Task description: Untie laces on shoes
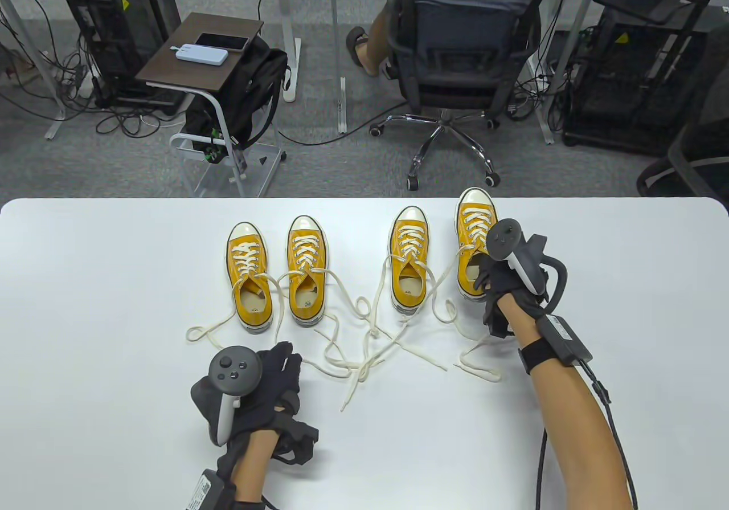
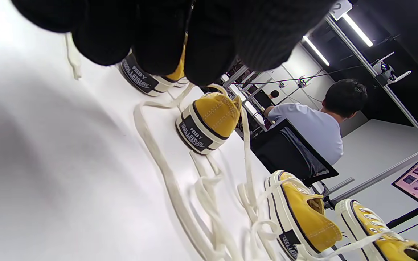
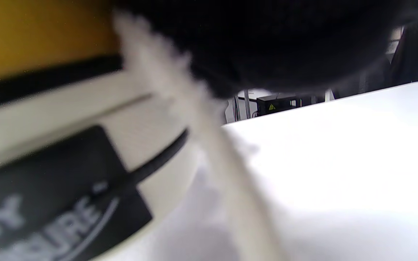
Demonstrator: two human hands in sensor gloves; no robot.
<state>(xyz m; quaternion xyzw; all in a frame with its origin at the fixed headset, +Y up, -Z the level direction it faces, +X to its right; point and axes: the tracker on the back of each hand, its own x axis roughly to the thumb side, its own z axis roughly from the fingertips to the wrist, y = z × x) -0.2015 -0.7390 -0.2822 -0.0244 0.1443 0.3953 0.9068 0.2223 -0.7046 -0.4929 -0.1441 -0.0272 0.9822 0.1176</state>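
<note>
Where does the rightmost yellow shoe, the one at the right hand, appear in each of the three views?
Table view: the rightmost shoe stands far right in the row, its heel under the right hand.
Left wrist view: bottom right corner, toe and eyelets showing.
Right wrist view: its heel fills the left side, blurred.
Shared landmark: the white table, seen in all three.

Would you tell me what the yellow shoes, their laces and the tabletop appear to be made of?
Yellow shoes: matte canvas-like uppers with visible stitching; glossy cream, likely rubber, toe caps and soles. Laces: flat cream woven fabric, probably cotton, slightly fuzzy in the left wrist view. Tabletop: smooth white surface with soft sheen, perhaps laminate; uncertain.
</note>
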